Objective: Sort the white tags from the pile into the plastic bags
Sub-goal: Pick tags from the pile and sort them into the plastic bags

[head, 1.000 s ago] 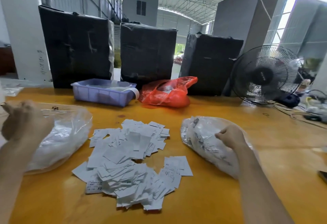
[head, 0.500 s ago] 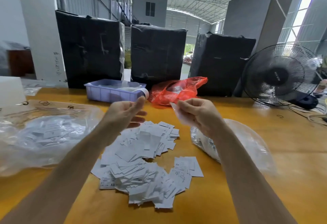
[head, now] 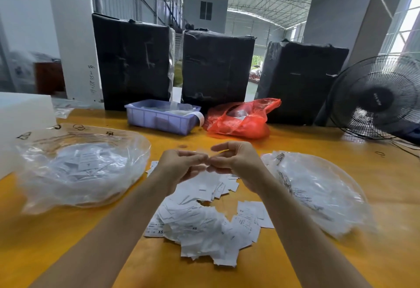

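A loose pile of white tags (head: 204, 226) lies on the yellow table in front of me. A clear plastic bag (head: 79, 169) with tags in it sits to the left, and a second clear bag (head: 318, 194) with tags sits to the right. My left hand (head: 181, 165) and my right hand (head: 236, 165) meet above the far end of the pile, fingertips together. Between them they pinch a thin pale tag (head: 203, 150), which is blurred and mostly hidden by the fingers.
A purple tray (head: 159, 118) and a red plastic bag (head: 241, 121) stand behind the pile. Three black wrapped boxes (head: 216, 67) line the back edge. A black fan (head: 379, 96) stands at the right, and a white block (head: 22, 119) at the far left.
Both hands left the bags at the sides and came to the centre. The right hand brought up a tag, and the left hand closed in and now pinches it too.
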`<state>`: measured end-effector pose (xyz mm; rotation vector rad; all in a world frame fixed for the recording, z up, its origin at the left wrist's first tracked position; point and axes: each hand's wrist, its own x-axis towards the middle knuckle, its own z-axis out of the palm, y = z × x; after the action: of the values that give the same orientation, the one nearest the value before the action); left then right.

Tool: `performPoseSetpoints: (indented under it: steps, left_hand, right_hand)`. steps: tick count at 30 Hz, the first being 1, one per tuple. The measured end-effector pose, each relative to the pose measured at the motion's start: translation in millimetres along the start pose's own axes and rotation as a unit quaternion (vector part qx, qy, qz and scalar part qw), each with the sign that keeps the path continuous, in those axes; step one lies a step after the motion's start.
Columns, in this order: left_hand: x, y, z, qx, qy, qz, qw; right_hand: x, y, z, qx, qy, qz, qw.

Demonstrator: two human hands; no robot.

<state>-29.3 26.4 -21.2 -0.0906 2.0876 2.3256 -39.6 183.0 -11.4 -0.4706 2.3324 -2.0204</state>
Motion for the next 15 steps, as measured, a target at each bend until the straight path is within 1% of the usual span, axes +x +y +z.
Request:
performPoseSetpoints:
  steps: [2,4,5,7,8,9,11,13,15]
  left_hand:
    - [2,0,-4,-0.011,0.007,0.001,1.000]
    - [5,0,-10,-0.016,0.022,0.011,1.000]
    - [7,0,-15,-0.022,0.035,0.015,0.999]
    - [11,-1,-24,-0.031,0.064,0.021,0.997]
    - [13,-1,-28,-0.036,0.075,0.021,0.996]
    - [15,-2,-32,-0.039,0.083,0.021,0.996]
    - [19,-5,-36,-0.040,0.094,0.023,0.994]
    - [22,-7,-38,-0.037,0.104,0.030,0.993]
    - [23,-8,-38,-0.037,0.111,0.037,0.992]
  right_hand:
    - [1,4,4,-0.013,0.006,-0.012,1.000]
    - [4,10,7,-0.073,0.041,-0.031,0.996]
    - [6,14,7,-0.139,0.066,-0.043,0.987]
    - [8,27,10,-0.296,0.090,-0.068,0.949]
    - [9,34,14,-0.346,0.079,-0.080,0.931]
    - [8,42,19,-0.375,0.052,-0.090,0.921]
    - [7,57,34,-0.420,-0.027,-0.111,0.900]
    - [7,67,47,-0.471,-0.101,-0.149,0.863]
    - [6,72,54,-0.503,-0.146,-0.181,0.832]
